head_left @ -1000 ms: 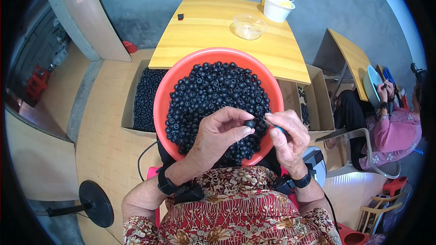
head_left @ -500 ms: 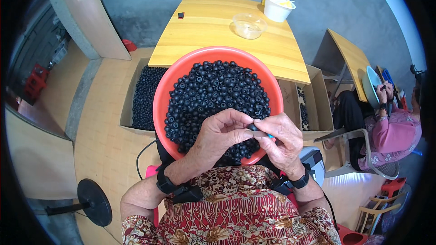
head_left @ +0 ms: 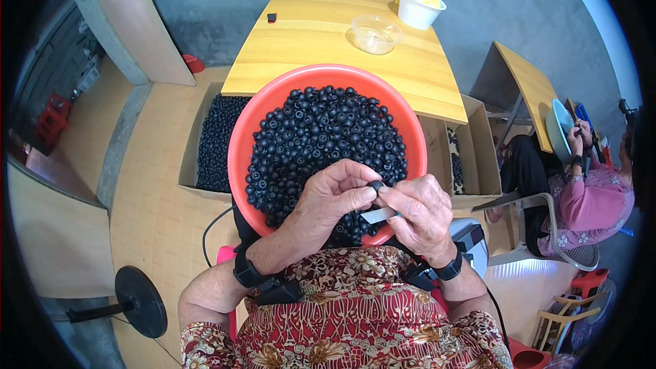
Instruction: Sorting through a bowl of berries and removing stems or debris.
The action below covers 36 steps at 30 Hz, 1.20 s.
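Observation:
A round red basin rests on my lap, heaped with several small black round pieces. Over its near rim my left hand pinches one black piece between thumb and forefinger. My right hand meets it fingertip to fingertip and grips a small white flat tool that pokes out below the piece. Both wrists wear black bands.
A yellow wooden table stands beyond the basin with a clear plastic bowl and a white cup. Cardboard boxes of black pieces sit at left and right. A seated person in pink works at right. A black round stand base lies lower left.
My right hand has closed in leftward against my left hand, and the black piece now sits pinched between both sets of fingertips.

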### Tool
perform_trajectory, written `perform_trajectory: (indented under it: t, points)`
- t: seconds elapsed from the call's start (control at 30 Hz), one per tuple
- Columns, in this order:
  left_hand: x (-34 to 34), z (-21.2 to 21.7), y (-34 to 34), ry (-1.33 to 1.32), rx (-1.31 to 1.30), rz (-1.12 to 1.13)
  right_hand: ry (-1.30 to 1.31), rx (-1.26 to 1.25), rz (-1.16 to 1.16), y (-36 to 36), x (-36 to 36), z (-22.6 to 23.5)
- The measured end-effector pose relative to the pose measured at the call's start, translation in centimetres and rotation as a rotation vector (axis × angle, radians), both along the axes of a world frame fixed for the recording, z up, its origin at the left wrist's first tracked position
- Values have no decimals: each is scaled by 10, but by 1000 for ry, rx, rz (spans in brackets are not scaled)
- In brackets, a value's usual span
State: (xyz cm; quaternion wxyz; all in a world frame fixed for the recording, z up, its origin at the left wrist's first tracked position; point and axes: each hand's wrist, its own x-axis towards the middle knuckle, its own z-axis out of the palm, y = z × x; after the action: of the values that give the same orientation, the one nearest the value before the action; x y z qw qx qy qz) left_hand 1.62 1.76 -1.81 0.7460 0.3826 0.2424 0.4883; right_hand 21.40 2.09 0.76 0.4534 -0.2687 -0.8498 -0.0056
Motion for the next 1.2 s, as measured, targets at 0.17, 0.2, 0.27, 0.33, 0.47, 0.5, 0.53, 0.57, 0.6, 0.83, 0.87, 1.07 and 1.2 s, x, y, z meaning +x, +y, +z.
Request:
perform_trajectory:
  t: [0.17,0.2,0.27,0.33,0.47,0.5,0.53,0.57,0.6,0.83,0.87,1.07,1.2]
  points:
    - [1,0,1,10,13,15,52,-29,23,4,3,-6]
    - [1,4,1,-13,-14,20,52,-29,23,3,4,-3]
    - [0,8,0,-34,-41,28,59,-49,-13,1,5,5]
    - [0,10,0,-69,-67,29,52,-28,-36,3,6,3]
    - [-2,7,-1,-118,-81,20,-24,26,-111,2,7,2]
    - [-3,8,-2,-118,-89,16,-53,44,-116,2,6,1]
    - [-3,8,-2,-119,-95,12,-81,63,-122,2,6,1]
    - [-3,8,-2,-119,-95,11,-81,64,-124,2,6,1]
    - [-3,7,-2,-123,-87,3,-84,75,-130,2,6,1]
    - [-1,9,-3,-121,-137,4,-93,99,-153,6,5,-2]
    - [-1,9,-3,-120,-138,3,-92,98,-154,6,5,-3]
    - [-1,10,-4,-128,-162,-19,-98,94,-145,7,5,-6]
    - [-3,6,-2,-128,-139,-26,-101,92,-127,11,5,-7]
